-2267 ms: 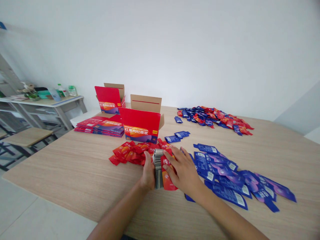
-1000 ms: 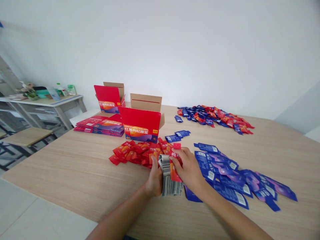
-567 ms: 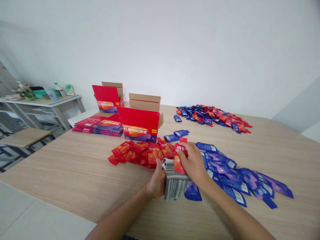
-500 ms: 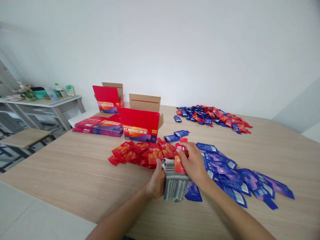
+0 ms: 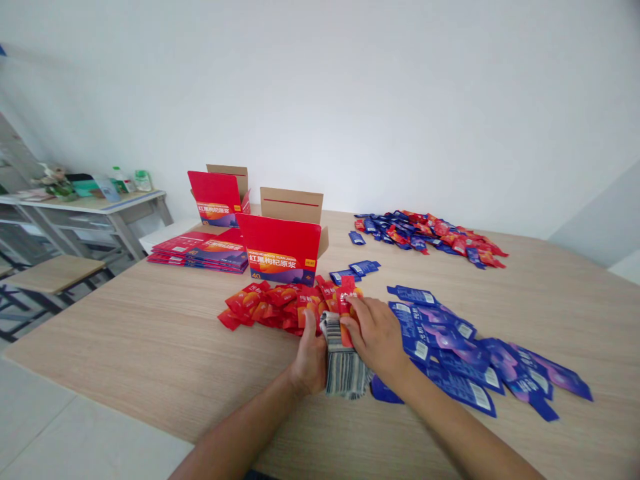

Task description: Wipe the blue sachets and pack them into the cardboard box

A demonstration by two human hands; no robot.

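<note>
A: What fills most of the view?
B: A wood-grain counter [image 5: 150, 320], spanning the lower part of the frame.

A: And on it, biggest first?
B: A spread of blue pouches [image 5: 440, 343] at the lower right, overlapping, some with barcodes showing. Then a mixed heap of red and blue pouches [image 5: 430, 235], right of centre towards the wall.

A: Any packaging?
B: A red carton [image 5: 281, 250] near the middle, flaps up, marked "40". A matching carton [image 5: 215, 193] stands behind it, further left, and a stack of flattened cartons [image 5: 210, 252] lies just left of the nearer one.

A: Smaller than those?
B: A pile of red pouches [image 5: 280, 303], in front of the nearer carton.

A: What about the hands?
B: They're at lower centre. The left hand [image 5: 310, 360] grips a folded striped cloth [image 5: 345, 373], thumb up. The right hand [image 5: 375, 333] has its fingers closed on a single red pouch [image 5: 347, 303], upright, overlapping the cloth's top.
</note>
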